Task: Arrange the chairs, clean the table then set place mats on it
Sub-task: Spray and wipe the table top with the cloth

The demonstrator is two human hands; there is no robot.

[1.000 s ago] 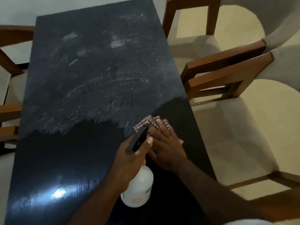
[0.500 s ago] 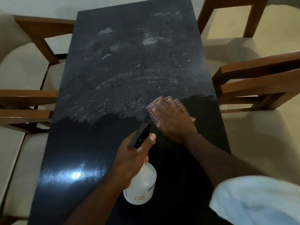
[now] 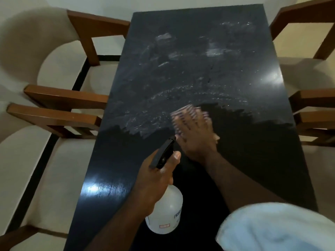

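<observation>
Two hands work over our black desk: our left hand is wrapped tight around the spray bottle, while just ahead our right hand presses flat, fingers spread, on the checked cloth. Beyond it lies streaky wet residue. Chairs flank both sides.

Glossy black table, smeared; wooden chair arms; translucent plastic bottle.
</observation>
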